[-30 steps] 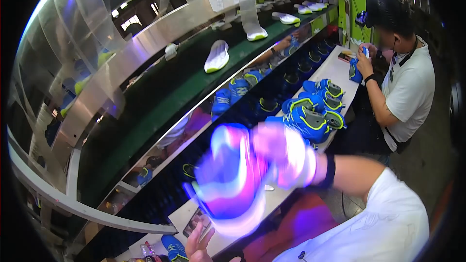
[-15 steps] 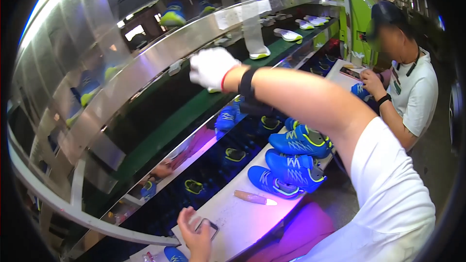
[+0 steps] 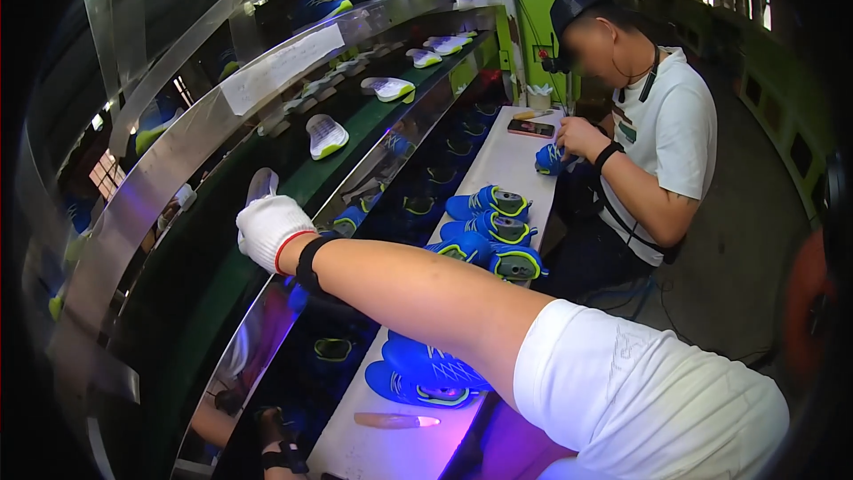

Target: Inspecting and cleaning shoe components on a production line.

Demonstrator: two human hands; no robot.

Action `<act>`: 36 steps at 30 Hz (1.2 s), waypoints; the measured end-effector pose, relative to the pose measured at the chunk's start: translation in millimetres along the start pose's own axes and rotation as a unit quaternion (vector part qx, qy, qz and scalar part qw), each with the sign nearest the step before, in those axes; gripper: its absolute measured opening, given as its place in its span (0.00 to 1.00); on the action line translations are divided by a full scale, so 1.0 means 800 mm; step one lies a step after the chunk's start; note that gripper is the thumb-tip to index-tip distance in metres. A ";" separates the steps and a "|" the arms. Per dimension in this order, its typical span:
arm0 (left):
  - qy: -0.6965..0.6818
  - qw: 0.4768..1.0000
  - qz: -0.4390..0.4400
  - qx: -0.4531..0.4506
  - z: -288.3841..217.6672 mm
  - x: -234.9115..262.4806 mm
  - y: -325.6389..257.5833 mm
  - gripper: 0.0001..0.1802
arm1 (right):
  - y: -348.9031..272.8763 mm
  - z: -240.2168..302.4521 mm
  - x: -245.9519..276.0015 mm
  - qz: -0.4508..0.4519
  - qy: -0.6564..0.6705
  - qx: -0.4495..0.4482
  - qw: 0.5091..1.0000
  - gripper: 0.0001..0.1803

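Observation:
My right hand (image 3: 271, 233), in a white knitted glove with a red cuff, reaches across to the left over the green conveyor belt (image 3: 200, 307). Its fingers are curled at a pale shoe sole (image 3: 263, 183), which sticks up past the glove and seems gripped; the fingertips are hidden. Low at the picture's bottom is my bare left hand (image 3: 271, 428), dark and in shadow, with a black strap at the wrist. Its fingers cannot be made out. Blue shoes (image 3: 418, 378) lie on the white bench below my right forearm, beside a wooden-handled tool (image 3: 395, 420).
More white soles with yellow-green edges (image 3: 327, 136) lie along the belt. Blue uppers (image 3: 493, 231) stand farther up the bench (image 3: 364, 458). A co-worker (image 3: 657, 124) sits at right, handling a blue shoe (image 3: 551, 158) near a phone (image 3: 530, 128). A metal rail (image 3: 191, 133) curves above the belt.
The view has turned right. My right hand has come down to a sole at the belt. My left hand has gone from beside the phone into shadow at the bottom edge.

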State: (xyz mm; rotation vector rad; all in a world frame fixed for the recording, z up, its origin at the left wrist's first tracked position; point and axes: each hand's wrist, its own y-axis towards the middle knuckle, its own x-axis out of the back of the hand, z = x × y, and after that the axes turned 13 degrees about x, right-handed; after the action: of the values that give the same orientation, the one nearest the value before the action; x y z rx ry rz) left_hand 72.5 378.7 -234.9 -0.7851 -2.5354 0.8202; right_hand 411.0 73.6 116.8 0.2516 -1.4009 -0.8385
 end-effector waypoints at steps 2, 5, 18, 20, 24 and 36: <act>-0.287 0.948 0.121 0.063 -0.030 -0.058 -0.126 0.16 | -0.008 -0.015 0.003 -0.013 -0.006 -0.006 1.000 0.16; -0.275 0.939 0.209 0.008 -0.005 -0.112 -0.308 0.23 | -0.005 -0.006 0.013 -0.015 0.003 0.026 1.000 0.15; 0.375 0.812 -0.136 -0.427 0.115 -0.125 -0.441 0.28 | -0.335 0.107 0.157 -0.022 0.251 0.326 0.911 0.23; 0.409 0.810 -0.091 -0.411 0.078 -0.150 -0.430 0.30 | -0.370 0.111 0.167 0.082 0.283 0.209 0.933 0.17; 0.515 0.836 -0.048 -0.182 0.025 -0.211 -0.417 0.28 | -0.419 0.112 0.119 0.138 0.318 0.072 0.935 0.14; 0.037 0.874 0.087 -0.477 0.117 -0.201 -0.486 0.28 | -0.524 0.116 0.043 -0.121 0.669 -0.226 0.698 0.28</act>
State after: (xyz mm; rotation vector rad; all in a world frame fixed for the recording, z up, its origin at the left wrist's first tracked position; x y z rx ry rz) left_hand -1.1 -20.9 -91.1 -1.2858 -2.7450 -0.5193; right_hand 169.2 -211.5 -97.9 0.5219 0.2437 -0.8538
